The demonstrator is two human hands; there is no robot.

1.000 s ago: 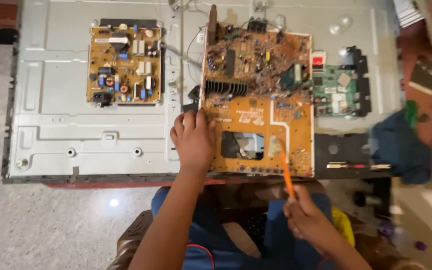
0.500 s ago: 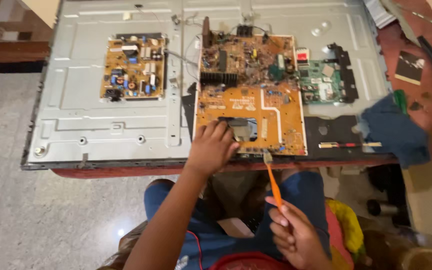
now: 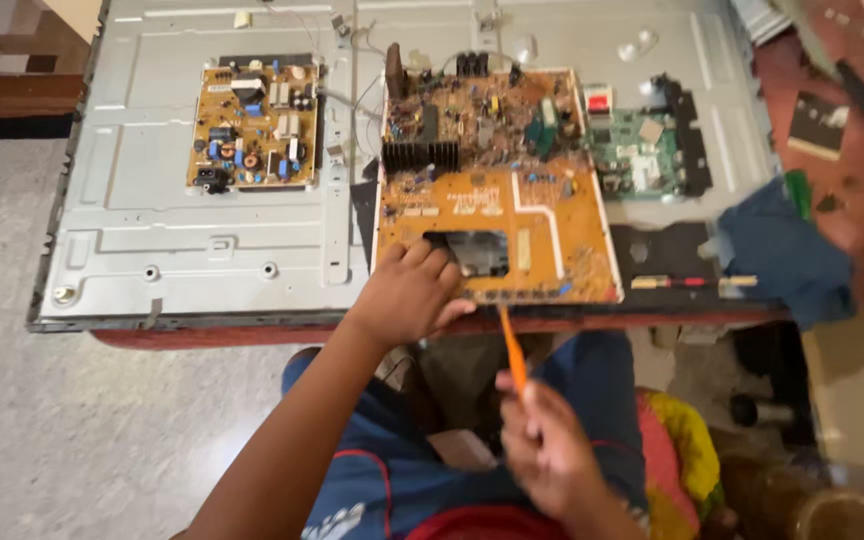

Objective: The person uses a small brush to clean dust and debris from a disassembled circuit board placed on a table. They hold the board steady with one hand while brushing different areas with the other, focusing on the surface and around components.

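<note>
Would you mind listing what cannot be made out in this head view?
- Tip of the orange tool: too thin and blurred to identify.
- Right hand: motion-blurred, so its grip is unclear.
- Near-left edge of the large board: covered by the left hand.
- Parts on the small board: too small to tell apart.
- Items at the right edge: cut off.

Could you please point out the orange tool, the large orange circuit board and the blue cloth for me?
orange tool (image 3: 512, 345): head view, on its thin orange shaft above the right hand.
large orange circuit board (image 3: 542, 225): head view, on its bare lower half.
blue cloth (image 3: 782, 250): head view, on its middle folds.
</note>
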